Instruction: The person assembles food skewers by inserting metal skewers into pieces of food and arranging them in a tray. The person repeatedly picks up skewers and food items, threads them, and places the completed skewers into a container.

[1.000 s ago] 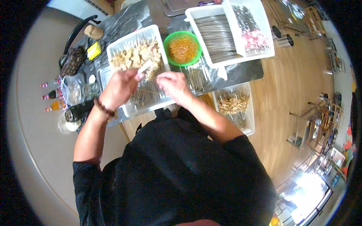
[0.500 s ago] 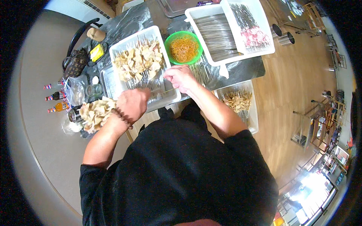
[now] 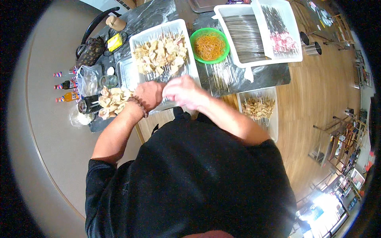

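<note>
My left hand [image 3: 150,95] grips a bundle of skewers [image 3: 113,101] loaded with pale beige pieces, which stick out to the left over the table edge. My right hand [image 3: 184,91] meets it from the right, with its fingers curled at the stick ends of the same bundle. Both hands hover over the near edge of a white tray [image 3: 190,59] heaped with more of these skewers. A green bowl [image 3: 198,36] of orange rubber bands stands just right of that tray. Loose bare sticks [image 3: 224,73] lie below the bowl.
At the back right, one white tray [image 3: 238,59] holds bare metal skewers and another [image 3: 295,43] holds red meat skewers. A smaller tray [image 3: 274,131] of beige skewers sits near my right elbow. Bottles [image 3: 65,85], a jar, plastic bags and a handbag [image 3: 89,51] crowd the left.
My left hand lifted a bundle of skewers from the tray, swung it out to the left, then came back toward my right hand. The two hands now meet at the stick ends.
</note>
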A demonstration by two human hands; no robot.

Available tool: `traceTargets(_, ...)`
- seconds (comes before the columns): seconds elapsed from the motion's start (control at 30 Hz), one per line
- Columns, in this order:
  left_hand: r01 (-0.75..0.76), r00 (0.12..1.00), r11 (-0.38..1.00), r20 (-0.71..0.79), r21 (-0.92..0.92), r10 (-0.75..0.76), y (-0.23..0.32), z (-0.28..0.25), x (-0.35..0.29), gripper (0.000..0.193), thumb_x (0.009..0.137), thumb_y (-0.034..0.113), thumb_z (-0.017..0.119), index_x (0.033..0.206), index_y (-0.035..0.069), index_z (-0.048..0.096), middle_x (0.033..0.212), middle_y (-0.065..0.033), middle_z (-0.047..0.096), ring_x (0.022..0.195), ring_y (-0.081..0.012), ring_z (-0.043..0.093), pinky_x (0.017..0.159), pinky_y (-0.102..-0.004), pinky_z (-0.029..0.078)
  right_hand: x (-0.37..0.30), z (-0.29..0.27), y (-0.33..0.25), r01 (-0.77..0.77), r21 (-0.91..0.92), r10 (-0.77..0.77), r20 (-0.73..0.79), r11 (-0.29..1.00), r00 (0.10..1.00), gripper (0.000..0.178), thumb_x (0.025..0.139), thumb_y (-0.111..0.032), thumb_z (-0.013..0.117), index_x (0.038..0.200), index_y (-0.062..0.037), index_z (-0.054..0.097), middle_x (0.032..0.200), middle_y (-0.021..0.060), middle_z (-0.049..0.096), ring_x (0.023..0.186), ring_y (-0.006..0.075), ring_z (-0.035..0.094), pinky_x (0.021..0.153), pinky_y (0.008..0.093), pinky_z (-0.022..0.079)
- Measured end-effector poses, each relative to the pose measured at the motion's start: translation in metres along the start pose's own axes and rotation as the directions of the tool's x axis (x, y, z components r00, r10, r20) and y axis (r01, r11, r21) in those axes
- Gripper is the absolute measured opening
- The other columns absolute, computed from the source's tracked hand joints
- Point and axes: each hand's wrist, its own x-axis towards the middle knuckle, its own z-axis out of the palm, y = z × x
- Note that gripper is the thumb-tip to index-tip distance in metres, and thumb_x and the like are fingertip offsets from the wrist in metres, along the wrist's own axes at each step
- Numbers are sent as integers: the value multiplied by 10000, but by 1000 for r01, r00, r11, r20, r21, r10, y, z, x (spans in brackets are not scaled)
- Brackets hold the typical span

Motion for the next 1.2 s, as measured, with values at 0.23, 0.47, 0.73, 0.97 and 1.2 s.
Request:
traceTargets(0.23,-29,999,1000,-40,4,29,18,-9,-17,139,898,158,522,904,84,639,773,-208,677,743,-421,684,655,-531,541,44,-56,9,-154,282,213,-192,947,958,108,802,-34,709,712,-12,653,612,32,550,427,64,408,371,239,256)
traceTargets(0.47,84,995,996,-49,-1,-84,-10,-3,-6,224,902,144,508,890,54,712,841,-226,715,808,-406,716,719,-493,575,32,4,44,-262,275,247,88,925,965,61,829,-34,698,780,-4,677,637,56,574,448,84,435,362,250,300)
traceTargets(0.73,5,993,998,116,64,-13,1,12,-24,211,910,135,515,869,68,711,805,-219,709,781,-398,714,688,-490,566,31,-19,-32,-193,-149,198,13,970,980,100,852,-71,695,825,25,684,676,38,609,486,63,513,376,209,356)
traceTargets(0.97,-342,936,931,-39,130,349,29,-25,-30,153,806,106,598,936,68,669,758,-125,649,728,-344,676,659,-453,544,24,-31,-2,-46,133,17,216,990,976,257,958,-225,671,1088,-17,750,1006,108,744,868,175,698,723,317,571)
traceTargets(1.2,-670,642,682,-234,291,730,101,-50,-11,250,736,189,614,920,24,651,869,-74,606,860,-250,606,843,-376,489,-7,-48,-1,-115,511,-126,413,852,902,232,960,-198,636,1061,-5,716,990,94,733,868,185,693,737,317,532)
